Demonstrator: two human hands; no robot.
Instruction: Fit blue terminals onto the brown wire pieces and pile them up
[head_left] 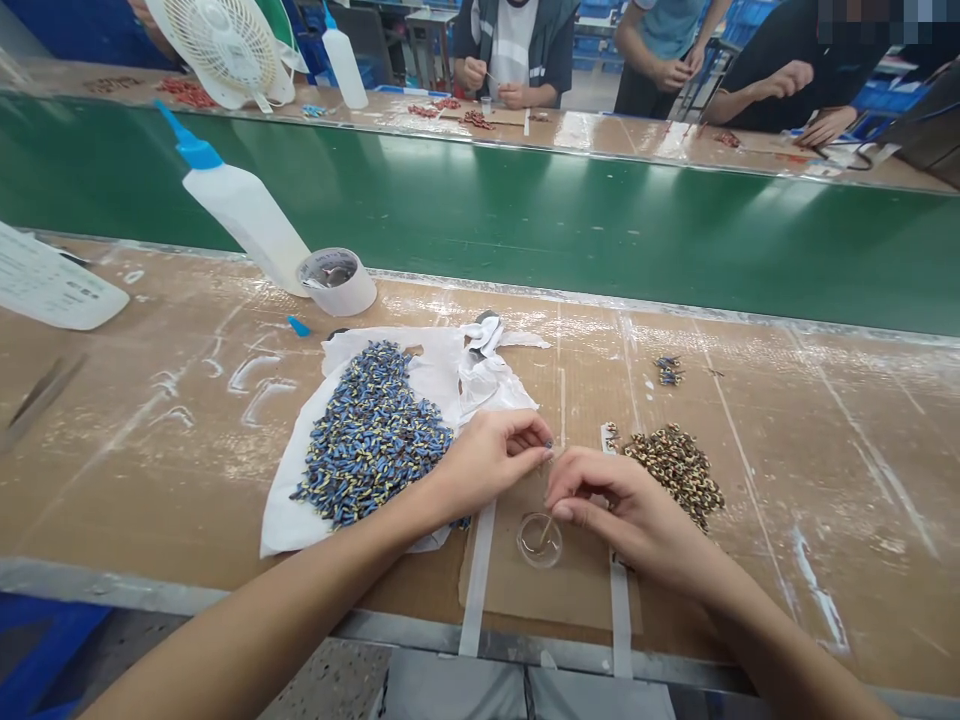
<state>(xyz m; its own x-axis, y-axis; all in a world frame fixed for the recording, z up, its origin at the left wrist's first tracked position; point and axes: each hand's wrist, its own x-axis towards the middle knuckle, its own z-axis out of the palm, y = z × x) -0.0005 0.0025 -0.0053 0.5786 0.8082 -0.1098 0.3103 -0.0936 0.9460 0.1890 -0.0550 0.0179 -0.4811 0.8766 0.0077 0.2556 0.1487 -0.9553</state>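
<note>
My left hand (499, 455) pinches a tiny blue piece between thumb and forefinger, beside the fingers of the other hand. My right hand (607, 495) is closed on a thin wooden stick (545, 530), whose lower end dips into a small clear round cup (538, 540). The cup stands on a taped-down cardboard piece (555, 595). Left of it, a large pile of small blue, black and yellow parts (375, 435) lies on a white sheet (289, 500). By my right hand sits a pile of small dark and gold-coloured parts (679, 470).
A white bottle with a blue nozzle (240, 215) stands beside a roll of tape (341, 285). Another white bottle (56, 280) is at the left edge, tweezers (41, 395) below it. Beyond the green belt (487, 210), several people work at another table with a fan (225, 50).
</note>
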